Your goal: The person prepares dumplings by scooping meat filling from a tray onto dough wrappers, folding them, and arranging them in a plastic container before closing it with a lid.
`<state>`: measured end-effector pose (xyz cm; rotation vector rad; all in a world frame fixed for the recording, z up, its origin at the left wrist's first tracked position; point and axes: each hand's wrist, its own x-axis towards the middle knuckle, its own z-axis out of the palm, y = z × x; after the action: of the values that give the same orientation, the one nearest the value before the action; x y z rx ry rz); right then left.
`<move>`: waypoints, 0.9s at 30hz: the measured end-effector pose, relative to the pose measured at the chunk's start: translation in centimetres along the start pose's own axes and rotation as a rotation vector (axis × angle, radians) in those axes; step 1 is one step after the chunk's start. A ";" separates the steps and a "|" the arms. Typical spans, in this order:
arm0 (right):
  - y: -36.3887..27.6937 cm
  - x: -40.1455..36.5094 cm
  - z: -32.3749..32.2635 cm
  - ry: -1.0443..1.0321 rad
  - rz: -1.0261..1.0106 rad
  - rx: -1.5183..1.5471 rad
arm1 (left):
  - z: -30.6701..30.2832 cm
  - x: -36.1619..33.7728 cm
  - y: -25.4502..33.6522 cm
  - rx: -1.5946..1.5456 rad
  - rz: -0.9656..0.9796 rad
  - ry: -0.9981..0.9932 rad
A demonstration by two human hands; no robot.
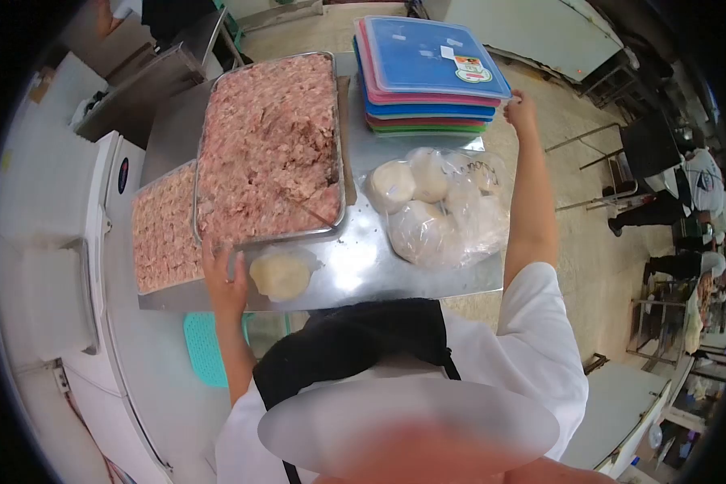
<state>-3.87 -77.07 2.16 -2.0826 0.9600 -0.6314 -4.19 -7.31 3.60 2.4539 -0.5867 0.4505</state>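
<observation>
Two stickers are about all the writing on show here: a red, green and white label on the top blue lid of the stack of coloured lids, and a little white tag next to it, both too small to read. Same with the round dark logo on the white freezer off to the side, it's just a blob. The person's left hand sits at the near corner of the big steel tray of minced meat, fingers stretched out fairly straight and touching the rim, not wrapped around anything. Just beside that hand is a pale dough ball in plastic wrap, lying on the steel table. The right hand is reaching way out and touches the right corner of the lid stack; can't tell from here if those fingers are curled or loose. Between the arms there's a clear bag of dough balls, and a second meat tray sits partly under the first.
</observation>
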 end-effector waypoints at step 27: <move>-25.8 -36.1 21.2 -0.749 0.187 1.333 | -12.6 6.5 -27.4 -0.830 -0.503 0.078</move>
<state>-0.12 -28.14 5.41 -0.8482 0.1301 -0.1980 12.72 18.53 3.93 1.6791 -0.0642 0.0607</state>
